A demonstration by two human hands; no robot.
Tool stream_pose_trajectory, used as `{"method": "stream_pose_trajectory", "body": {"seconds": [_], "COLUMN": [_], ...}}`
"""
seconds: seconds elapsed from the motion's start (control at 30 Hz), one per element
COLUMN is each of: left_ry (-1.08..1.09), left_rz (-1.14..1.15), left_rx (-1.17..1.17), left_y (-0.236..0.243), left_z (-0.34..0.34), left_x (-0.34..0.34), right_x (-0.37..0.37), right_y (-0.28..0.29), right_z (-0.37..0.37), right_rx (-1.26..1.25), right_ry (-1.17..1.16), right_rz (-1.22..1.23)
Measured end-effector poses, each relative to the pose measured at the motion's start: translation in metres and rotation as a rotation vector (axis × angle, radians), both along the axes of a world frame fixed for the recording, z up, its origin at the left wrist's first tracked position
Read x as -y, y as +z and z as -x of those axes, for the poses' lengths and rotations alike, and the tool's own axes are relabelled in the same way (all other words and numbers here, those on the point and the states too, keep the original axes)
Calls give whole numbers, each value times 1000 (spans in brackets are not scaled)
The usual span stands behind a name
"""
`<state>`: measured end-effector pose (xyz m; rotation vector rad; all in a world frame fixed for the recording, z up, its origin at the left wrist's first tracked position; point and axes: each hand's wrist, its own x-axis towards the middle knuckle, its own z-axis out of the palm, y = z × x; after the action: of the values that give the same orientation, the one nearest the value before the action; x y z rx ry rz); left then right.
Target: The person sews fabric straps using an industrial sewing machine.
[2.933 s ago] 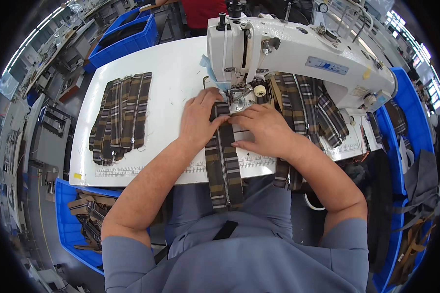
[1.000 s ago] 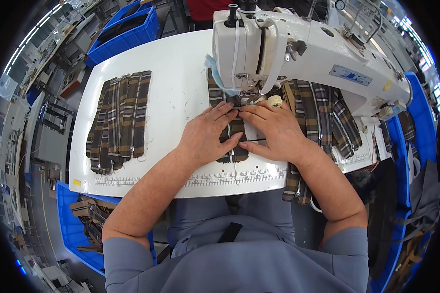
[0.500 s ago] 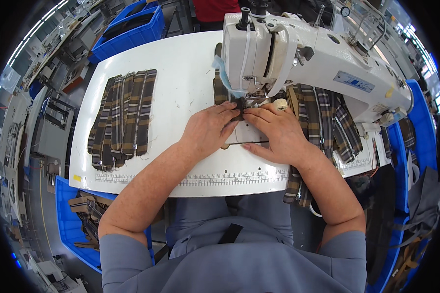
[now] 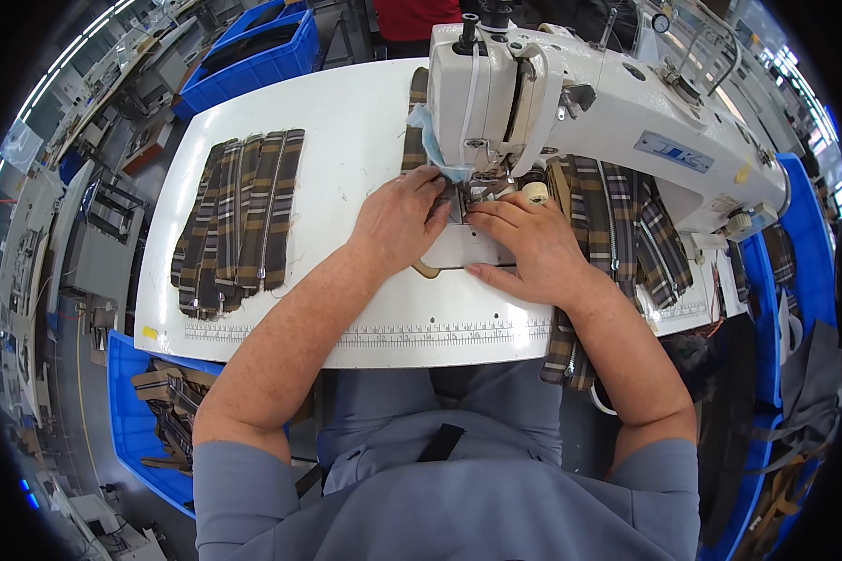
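A white sewing machine (image 4: pixel 477 103) stands before me, its presser foot (image 4: pixel 485 187) low over the metal needle plate (image 4: pixel 468 245). A brown plaid zipper strip (image 4: pixel 415 140) lies to the left of the machine head, its near end under the fingers of my left hand (image 4: pixel 398 217). That hand is closed, thumb against fingers, on the strip's edge. My right hand (image 4: pixel 531 245) rests flat beside the presser foot, fingers stretched out and thumb apart on the plate. Nothing shows in it. The needle point is hidden behind the machine head.
Plaid zipper strips (image 4: pixel 243 220) lie stacked at the table's left. More plaid strips (image 4: pixel 617 224) lie under the machine arm, some hanging over the front edge. Blue crates (image 4: pixel 126 411) stand around the white table (image 4: pixel 346 122). A ruler scale (image 4: pixel 365 334) runs along its front.
My left hand has shifted slightly left and away from the presser foot, and the strip's near end has moved with it. More bare needle plate shows between my hands. My right hand has barely moved.
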<state>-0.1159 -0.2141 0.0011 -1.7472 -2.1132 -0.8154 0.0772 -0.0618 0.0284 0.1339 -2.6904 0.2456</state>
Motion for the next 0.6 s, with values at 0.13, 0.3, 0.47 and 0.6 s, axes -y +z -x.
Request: {"method": "stream_pose_trajectory", "body": {"seconds": [0.13, 0.3, 0.47, 0.6], "left_ry": [97, 323, 128, 24], "left_rz": [53, 185, 319, 414], "left_rx": [-14, 390, 280, 337], "left_y": [10, 34, 55, 61], "left_z": [3, -19, -50, -60], "left_x": [29, 103, 166, 173], "right_x": [0, -1, -4, -5], "right_y": [-2, -5, -7, 0], "right_z": [-1, -2, 0, -7], "right_rx": [-9, -50, -81, -52], "right_ry": [-3, 2, 19, 26], "right_rz": [-9, -31, 0, 143]}}
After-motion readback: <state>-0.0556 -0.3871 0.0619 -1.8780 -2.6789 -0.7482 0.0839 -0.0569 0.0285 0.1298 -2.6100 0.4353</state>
